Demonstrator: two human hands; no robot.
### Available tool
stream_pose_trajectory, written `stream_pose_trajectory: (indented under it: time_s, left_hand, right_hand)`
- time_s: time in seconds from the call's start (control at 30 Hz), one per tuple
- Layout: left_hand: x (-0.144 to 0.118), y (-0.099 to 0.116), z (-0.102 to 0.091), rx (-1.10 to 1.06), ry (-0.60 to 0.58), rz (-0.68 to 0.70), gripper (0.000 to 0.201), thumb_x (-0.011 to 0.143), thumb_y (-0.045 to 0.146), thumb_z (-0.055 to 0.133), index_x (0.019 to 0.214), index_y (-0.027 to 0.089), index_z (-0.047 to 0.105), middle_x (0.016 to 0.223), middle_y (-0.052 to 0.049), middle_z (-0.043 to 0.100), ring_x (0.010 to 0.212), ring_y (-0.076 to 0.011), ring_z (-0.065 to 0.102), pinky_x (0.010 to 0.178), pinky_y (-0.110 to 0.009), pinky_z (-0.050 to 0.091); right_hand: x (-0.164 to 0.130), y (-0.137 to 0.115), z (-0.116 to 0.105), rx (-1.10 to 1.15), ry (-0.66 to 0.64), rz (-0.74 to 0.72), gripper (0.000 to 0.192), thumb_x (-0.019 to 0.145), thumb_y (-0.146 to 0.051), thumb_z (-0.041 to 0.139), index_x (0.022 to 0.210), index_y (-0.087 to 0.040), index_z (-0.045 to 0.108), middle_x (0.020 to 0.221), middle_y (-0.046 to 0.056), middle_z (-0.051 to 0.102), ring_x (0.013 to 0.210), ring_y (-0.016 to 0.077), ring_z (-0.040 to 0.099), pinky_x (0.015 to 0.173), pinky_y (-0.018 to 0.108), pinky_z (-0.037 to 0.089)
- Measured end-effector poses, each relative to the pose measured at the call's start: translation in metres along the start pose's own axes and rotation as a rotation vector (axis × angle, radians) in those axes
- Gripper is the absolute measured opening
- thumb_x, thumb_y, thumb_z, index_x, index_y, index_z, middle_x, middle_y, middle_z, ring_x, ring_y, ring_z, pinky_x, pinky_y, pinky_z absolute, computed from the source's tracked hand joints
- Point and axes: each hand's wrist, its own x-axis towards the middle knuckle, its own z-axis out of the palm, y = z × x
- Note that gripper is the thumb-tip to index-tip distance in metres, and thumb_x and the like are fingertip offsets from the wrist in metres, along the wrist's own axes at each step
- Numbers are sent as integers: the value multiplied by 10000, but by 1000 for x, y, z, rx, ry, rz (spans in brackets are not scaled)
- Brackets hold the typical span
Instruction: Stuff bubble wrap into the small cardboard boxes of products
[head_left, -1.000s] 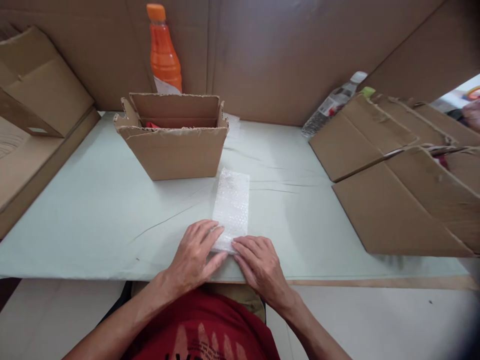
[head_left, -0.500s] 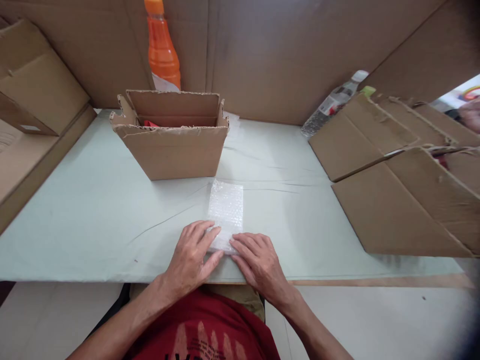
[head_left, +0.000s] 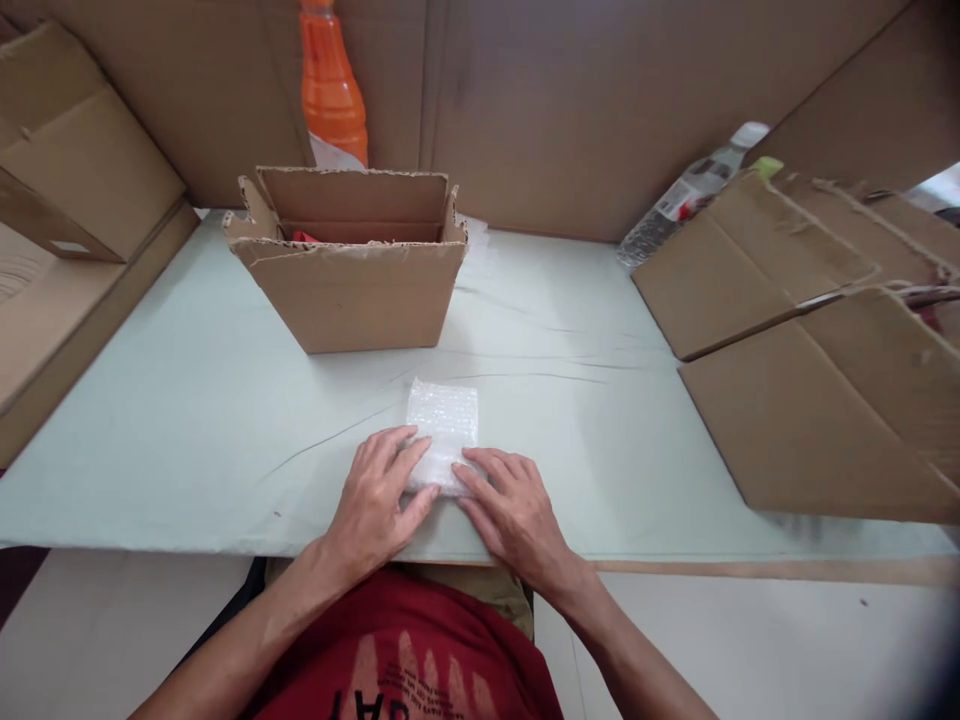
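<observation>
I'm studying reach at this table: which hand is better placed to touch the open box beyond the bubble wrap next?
Probably the left hand: it lies nearer the open box, while the right hand is farther to the right. Both touch the bubble wrap.

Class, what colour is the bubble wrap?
The bubble wrap is whitish; the head view shows it.

Orange bottle (head_left: 332, 85), top beyond view

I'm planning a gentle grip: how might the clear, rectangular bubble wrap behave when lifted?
The clear, rectangular bubble wrap is probably light, being bubbled film. Its free far end would likely flop; lying flat, it seems unlikely to roll.
</observation>
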Motion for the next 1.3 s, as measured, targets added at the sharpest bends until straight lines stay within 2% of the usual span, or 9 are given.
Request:
stream_pose_trajectory:
  time_s: [0.17,0.33,0.47,0.63,0.8,0.9,1.0,1.13,1.3]
  left_hand:
    - [-10,2,-11,-149,-93,-3,427,906,161,584,1328,197,524,1131,-97,694,1039,-245,618,934,-425,489]
    - [-3,-6,-4,-56,-40,-127,374,935,234,559,1304,176,555,1118,-112,690,1022,-269,615,900,-447,511]
    - [-2,-8,-8,-105,-11,-258,414,938,304,564,1333,179,541,1236,-137,633,1140,-286,598,969,-467,508]
    - [-11,3,-21,-586,45,-673,711,874,418,630,1481,175,350,1321,-167,581,1094,-258,641,884,-399,563]
    - [-6,14,-24,-945,-34,-773,906,809,390,680,1554,143,228,1297,-161,611,1149,-274,642,978,-397,529]
    - [-6,15,-22,-828,-75,-727,854,798,336,689,1547,172,310,1255,-131,625,1144,-274,637,989,-397,522]
    - [-11,13,-17,-700,-130,-615,789,817,250,657,1542,220,346,1249,-104,639,1143,-251,638,1030,-405,508]
    - [-1,5,-25,-443,-142,-317,698,842,211,650,1494,238,401,1247,-109,667,1132,-241,654,1003,-402,542]
    - [63,-14,-78,82,266,178,609,891,168,637,1463,197,430,1332,-157,614,1281,-271,562,1079,-451,487]
  right_hand:
    - [3,2,-4,326,-77,100,367,1005,-250,527,1369,-256,573,1081,62,752,908,203,696,816,367,566]
    - [6,-2,-7,92,5,15,374,962,-321,606,1318,-208,583,1352,166,620,1194,305,605,926,480,526]
    - [20,-4,4,-13,-111,-105,282,953,-235,597,1229,-190,624,1279,150,670,1120,311,620,877,475,514]
    - [29,-2,15,134,65,13,243,983,-187,569,1223,-187,612,1118,115,735,1013,248,673,831,408,522]
    - [20,-7,8,316,36,-14,292,955,-211,616,1247,-235,611,1181,97,718,1088,247,670,898,418,523]
    - [13,-4,-1,401,-63,76,570,907,-342,699,1433,-248,500,1452,138,569,1316,299,557,1042,476,487]
    - [10,1,-5,545,-182,197,826,863,-448,740,1555,-238,343,1472,148,556,1301,288,583,1040,439,515]
    - [16,6,-5,549,-187,327,411,875,-367,692,1253,-213,646,1160,96,734,1019,245,707,895,369,576]
    - [20,14,-17,503,-74,376,190,874,-343,680,1017,-221,705,1048,58,749,949,214,717,851,308,577]
